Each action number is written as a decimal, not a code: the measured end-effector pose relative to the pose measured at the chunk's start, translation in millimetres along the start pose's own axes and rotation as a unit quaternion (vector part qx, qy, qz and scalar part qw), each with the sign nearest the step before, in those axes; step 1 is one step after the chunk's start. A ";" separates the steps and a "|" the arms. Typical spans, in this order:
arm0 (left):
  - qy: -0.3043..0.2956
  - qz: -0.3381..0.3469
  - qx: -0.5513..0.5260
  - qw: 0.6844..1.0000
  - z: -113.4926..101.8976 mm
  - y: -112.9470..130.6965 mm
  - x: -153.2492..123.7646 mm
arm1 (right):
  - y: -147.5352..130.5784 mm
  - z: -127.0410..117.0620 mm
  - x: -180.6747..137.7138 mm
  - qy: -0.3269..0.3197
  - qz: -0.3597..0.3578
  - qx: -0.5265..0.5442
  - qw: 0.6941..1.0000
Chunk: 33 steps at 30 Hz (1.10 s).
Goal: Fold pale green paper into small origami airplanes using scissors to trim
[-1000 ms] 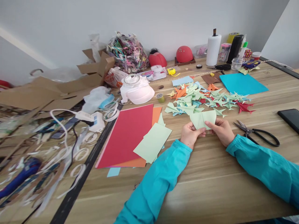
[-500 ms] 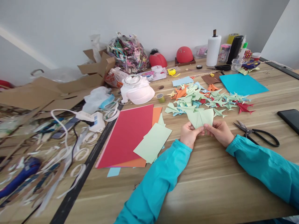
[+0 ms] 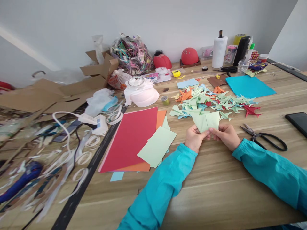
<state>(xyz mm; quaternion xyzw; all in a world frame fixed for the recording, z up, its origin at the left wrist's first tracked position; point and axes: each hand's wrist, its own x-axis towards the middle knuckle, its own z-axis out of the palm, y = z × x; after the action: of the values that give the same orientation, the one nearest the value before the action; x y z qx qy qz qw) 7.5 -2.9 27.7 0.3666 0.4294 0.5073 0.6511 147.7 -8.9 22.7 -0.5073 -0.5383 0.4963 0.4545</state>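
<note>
Between my two hands is a partly folded piece of light green paper point(image 3: 205, 121), creased down its middle and held up off the table. My left hand point(image 3: 193, 138) pinches its lower left edge, thumb in front. On the lower right edge my right hand point(image 3: 225, 135) pinches the same paper, the two thumbs nearly meeting at the bottom. Just beyond it spreads a heap of folded paper cranes point(image 3: 199, 99) in green, orange, blue and red. To the left, flat light green sheets point(image 3: 157, 145) lie over a red sheet point(image 3: 134, 140) and an orange one.
Black-handled scissors point(image 3: 266, 137) lie right of my right hand, a phone point(image 3: 297, 123) farther right. A blue sheet point(image 3: 250, 86) lies behind the cranes. Paper strips, a power strip point(image 3: 99, 124) and a blue glue gun point(image 3: 22, 180) clutter the left. Bags and bottles line the wall.
Almost nothing differs. Both hands keep their hold on the green paper, with only a slight shift of the fingers at its lower edge.
</note>
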 end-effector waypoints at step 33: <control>0.043 -0.039 -0.087 0.995 0.4 0.1 2.1 | -1.4 1.8 0.3 0.047 -0.015 0.044 0.998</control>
<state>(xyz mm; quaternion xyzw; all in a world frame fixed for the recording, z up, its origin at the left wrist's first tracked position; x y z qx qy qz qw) 8.1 -0.8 27.6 0.2695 0.4253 0.5322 0.6806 145.8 -8.7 24.0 -0.5014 -0.5016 0.4880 0.5087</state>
